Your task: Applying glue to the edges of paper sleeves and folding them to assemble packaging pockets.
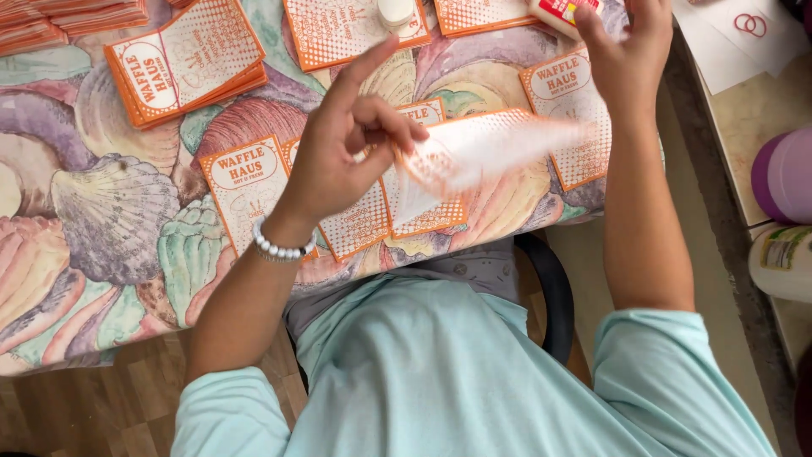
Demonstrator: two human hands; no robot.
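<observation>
My left hand (pixel 351 140) pinches one end of a folded orange-and-white paper sleeve (pixel 491 152), which is blurred and held above the table, its index finger pointing up. My right hand (pixel 622 42) reaches to the far side of the table and closes on a white glue bottle with a red label (pixel 562 13), only partly in view. Flat orange-and-white printed paper sheets (pixel 249 186) lie under my left wrist. A white bead bracelet (pixel 279 248) circles that wrist.
A stack of the same printed sheets (pixel 186 63) sits at the far left on the shell-patterned tablecloth (pixel 101 228). More sheets (pixel 347 30) lie at the back, with a white round lid (pixel 395 13) on one. A purple cup (pixel 782 173) and a white bottle (pixel 782 262) stand at right.
</observation>
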